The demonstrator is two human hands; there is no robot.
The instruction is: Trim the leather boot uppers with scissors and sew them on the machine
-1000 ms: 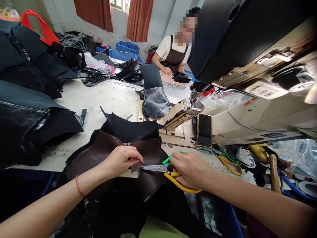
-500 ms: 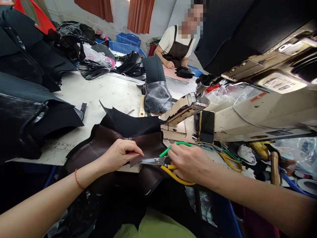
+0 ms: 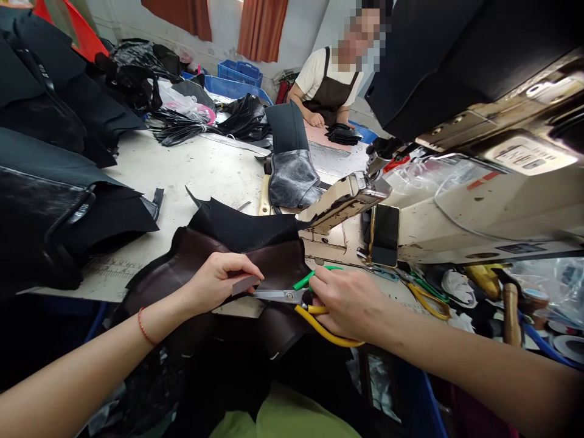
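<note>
My right hand (image 3: 344, 301) is closed round the handles of a pair of scissors (image 3: 314, 311), one handle green and one yellow. Their blades point left, with the tips by the fingers of my left hand (image 3: 223, 280). Between its thumb and fingers my left hand pinches a small brown strip (image 3: 244, 285). Beneath both hands lies a dark brown leather piece (image 3: 278, 261) with a black lining (image 3: 250, 225), draped over the table's near edge. Its lower part hangs down towards my lap.
A sewing machine arm (image 3: 340, 204) juts in beyond the leather. Beside it lie a phone (image 3: 385, 234) and yellow-handled scissors (image 3: 429, 301). A black boot upper (image 3: 292, 176) stands behind; stacked black uppers (image 3: 41, 207) fill the left. Across the table sits a person in an apron (image 3: 328, 91).
The brown strip has turned from hanging below my left fingers to lying across them. The scissor blades look more closed. The view has shifted slightly.
</note>
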